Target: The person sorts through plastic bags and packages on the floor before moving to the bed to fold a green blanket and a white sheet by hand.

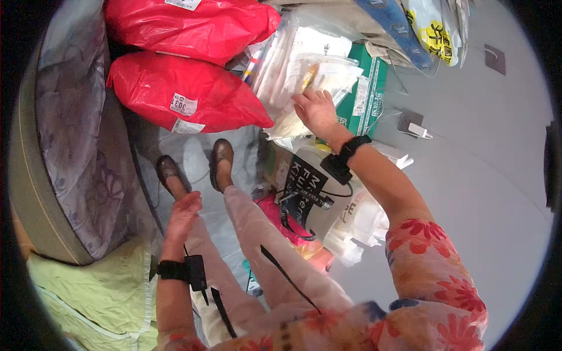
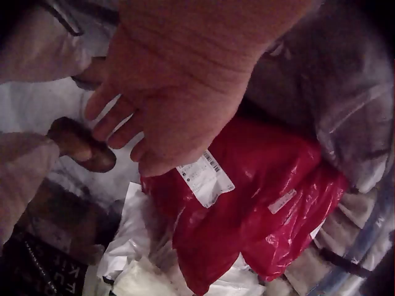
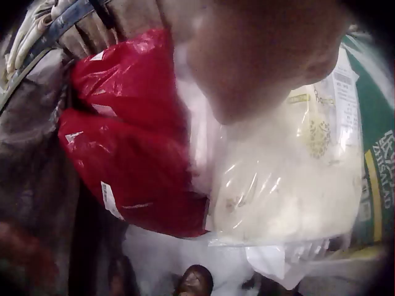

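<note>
My right hand (image 1: 319, 114) is over a stack of clear plastic packets with cream-coloured contents (image 1: 287, 120), fingers loosely bent at the top packet. In the right wrist view the same hand (image 3: 265, 55) covers the upper part of a cream packet (image 3: 284, 185) with a yellow-green print; its fingertips are hidden there. My left hand (image 1: 186, 210) hangs beside my leg with nothing in it. Its fingers are spread and relaxed in the left wrist view, where the hand (image 2: 179, 92) overlaps a red plastic parcel (image 2: 247, 197) with white labels.
Two red parcels, one nearer (image 1: 187, 93), lie left of the packets. A green box (image 1: 366, 88) stands to their right against the grey wall (image 1: 468, 158). A black-and-white printed bag (image 1: 301, 187) sits below. Dark patterned fabric (image 1: 76, 128) and light green cloth (image 1: 93, 292) are at left.
</note>
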A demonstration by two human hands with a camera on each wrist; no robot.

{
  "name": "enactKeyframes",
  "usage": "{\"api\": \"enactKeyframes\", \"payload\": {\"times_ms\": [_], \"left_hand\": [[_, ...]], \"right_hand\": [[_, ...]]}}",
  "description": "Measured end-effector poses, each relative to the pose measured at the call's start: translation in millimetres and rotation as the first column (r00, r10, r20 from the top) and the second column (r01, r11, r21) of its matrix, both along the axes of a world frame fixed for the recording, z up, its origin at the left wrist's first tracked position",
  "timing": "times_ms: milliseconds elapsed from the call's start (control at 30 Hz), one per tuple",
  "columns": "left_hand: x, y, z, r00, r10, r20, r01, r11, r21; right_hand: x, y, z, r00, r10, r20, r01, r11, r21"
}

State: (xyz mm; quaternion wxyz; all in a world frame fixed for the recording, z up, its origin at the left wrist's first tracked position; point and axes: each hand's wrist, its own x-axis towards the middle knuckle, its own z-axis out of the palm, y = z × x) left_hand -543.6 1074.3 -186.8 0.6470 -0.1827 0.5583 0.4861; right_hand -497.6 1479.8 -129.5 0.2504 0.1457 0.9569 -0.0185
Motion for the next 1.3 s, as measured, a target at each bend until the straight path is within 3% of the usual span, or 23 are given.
{"api": "enactKeyframes", "payload": {"times_ms": [100, 267, 333, 467, 533, 567, 633, 700, 767, 833, 867, 933, 967, 1033, 1067, 1100, 1133, 1167, 1200, 1233, 1267, 1300], "left_hand": [[1.9, -7.1, -4.4, 0.999, 0.048, 0.014, -0.049, 0.999, 0.024], [1.1, -9.0, -3.3, 0.996, 0.076, 0.038, -0.078, 0.995, 0.060], [1.3, -6.0, -4.0, 0.999, 0.028, 0.046, -0.027, 0.999, -0.019], [0.4, 14.1, 0.4, 0.999, 0.029, 0.046, -0.029, 1.000, -0.004], [0.8, 33.9, -0.6, 0.991, -0.117, -0.059, 0.118, 0.993, 0.001], [4.7, 44.6, -5.3, 0.991, -0.122, -0.061, 0.122, 0.992, -0.001], [13.8, 72.9, -15.0, 0.975, -0.065, -0.213, 0.121, 0.958, 0.261], [-0.2, 122.5, 9.8, 0.847, -0.283, -0.451, 0.390, 0.906, 0.165], [-1.4, 172.4, 25.6, 0.751, -0.370, -0.547, 0.533, 0.828, 0.173], [4.7, 214.5, 34.7, 0.606, -0.254, -0.754, 0.546, 0.822, 0.162], [11.8, 233.7, 32.7, 0.595, -0.259, -0.761, 0.557, 0.815, 0.158], [29.3, 266.3, 17.8, 0.368, -0.029, -0.929, 0.383, 0.916, 0.123], [32.3, 278.1, 8.2, 0.356, -0.034, -0.934, 0.400, 0.909, 0.119], [31.2, 299.8, 2.8, 0.511, -0.306, -0.803, 0.511, 0.859, -0.002], [22.5, 304.7, 3.1, 0.388, -0.500, -0.775, 0.648, 0.745, -0.157], [28.1, 303.0, -18.6, 0.372, -0.511, -0.775, 0.669, 0.726, -0.158], [38.6, 296.2, -53.5, 0.961, -0.003, -0.276, 0.120, 0.905, 0.408], [45.9, 293.7, -70.1, 0.744, 0.431, 0.510, -0.645, 0.661, 0.382], [40.2, 294.0, -54.0, 0.760, 0.413, 0.502, -0.624, 0.682, 0.383], [22.9, 294.7, -19.6, 0.956, 0.258, 0.139, -0.293, 0.838, 0.461], [6.8, 301.8, 14.0, 0.970, 0.033, -0.240, 0.069, 0.911, 0.407], [0.2, 314.0, 38.2, 0.964, 0.127, -0.235, -0.016, 0.905, 0.424]], "right_hand": [[13.4, 2.2, 9.0, 0.994, 0.043, -0.096, -0.041, 0.999, 0.021], [22.1, 6.6, 23.7, 0.961, -0.177, -0.213, 0.160, 0.982, -0.097], [26.1, 9.0, 29.3, 0.927, -0.299, -0.228, 0.276, 0.953, -0.126], [29.1, 13.7, 30.6, 0.922, -0.319, -0.220, 0.298, 0.947, -0.123], [24.3, 11.7, 25.4, 0.919, -0.303, -0.252, 0.279, 0.952, -0.128], [21.1, 9.9, 23.2, 0.917, -0.308, -0.253, 0.283, 0.950, -0.130], [13.7, 6.2, 21.8, 0.926, -0.271, -0.262, 0.256, 0.962, -0.093], [9.6, 2.7, 24.0, 0.924, -0.268, -0.272, 0.253, 0.963, -0.090], [10.5, -0.5, 23.4, 0.906, -0.293, -0.304, 0.276, 0.956, -0.099], [13.0, -1.1, 20.0, 0.883, -0.256, -0.393, 0.234, 0.967, -0.102], [12.8, -3.7, 22.1, 0.884, -0.270, -0.381, 0.243, 0.963, -0.118], [8.4, -10.9, 25.7, 0.878, -0.269, -0.396, 0.248, 0.963, -0.103], [6.2, -14.7, 26.8, 0.868, -0.283, -0.407, 0.263, 0.959, -0.105], [4.7, -25.7, 31.8, 0.873, -0.335, -0.356, 0.302, 0.942, -0.146], [7.0, -32.4, 33.0, 0.863, -0.358, -0.357, 0.326, 0.934, -0.147], [10.5, -39.6, 35.0, 0.790, -0.410, -0.457, 0.320, 0.910, -0.263], [16.5, -45.1, 40.6, 0.699, -0.465, -0.543, 0.296, 0.880, -0.373], [23.8, -49.5, 52.3, 0.684, -0.486, -0.544, 0.318, 0.870, -0.378], [31.5, -55.3, 66.3, 0.641, -0.528, -0.557, 0.307, 0.842, -0.444], [41.8, -61.4, 77.5, 0.595, -0.569, -0.568, 0.291, 0.811, -0.508], [57.3, -67.3, 82.3, 0.573, -0.586, -0.572, 0.308, 0.802, -0.513], [75.7, -73.5, 83.8, 0.571, -0.641, -0.513, 0.350, 0.755, -0.554]]}}
